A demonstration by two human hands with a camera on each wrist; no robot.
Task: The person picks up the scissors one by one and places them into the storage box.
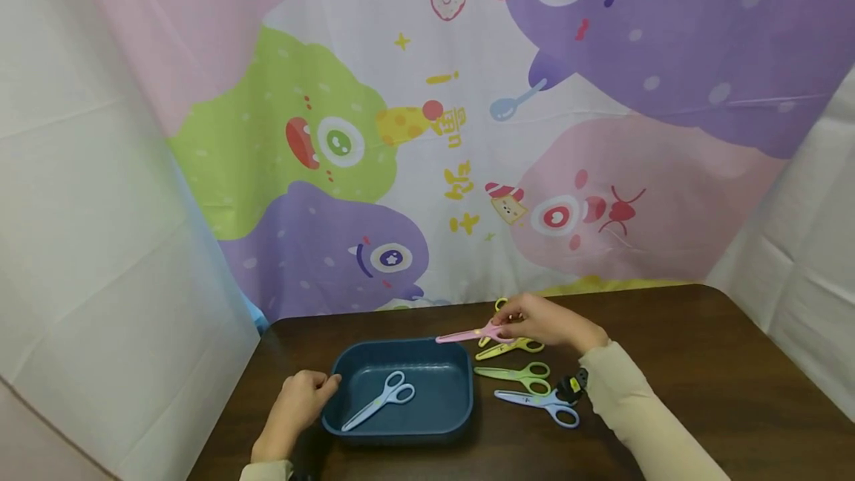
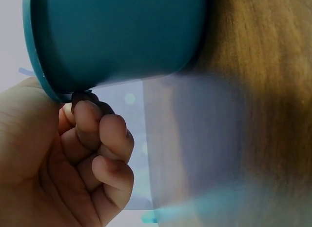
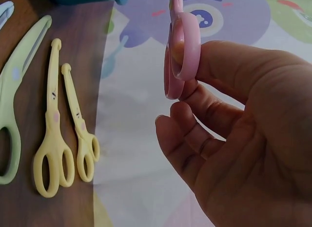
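My right hand (image 1: pixel 544 320) pinches a pair of pink scissors (image 1: pixel 470 334) by the handles, lifted above the table, with the blades pointing left over the right rim of a dark teal tray (image 1: pixel 437 427). The right wrist view shows thumb and fingertips on the pink handle loops (image 3: pixel 187 49). At the tray's left side, my left hand (image 1: pixel 299 403) grips the rim, its fingers curled beneath the edge in the left wrist view. Inside the tray lies one pair of light blue scissors (image 1: pixel 379 403), slanted with the handles toward the upper right.
Right of the tray lie two yellow scissors (image 3: pixel 52 124) (image 3: pixel 80 124), green scissors (image 1: pixel 514 374) and blue scissors (image 1: pixel 534 399), blades pointing left. The dark wooden table (image 1: pixel 675 362) meets a cartoon-printed curtain (image 1: pixel 467 258) at the back. White cloth hangs on both sides.
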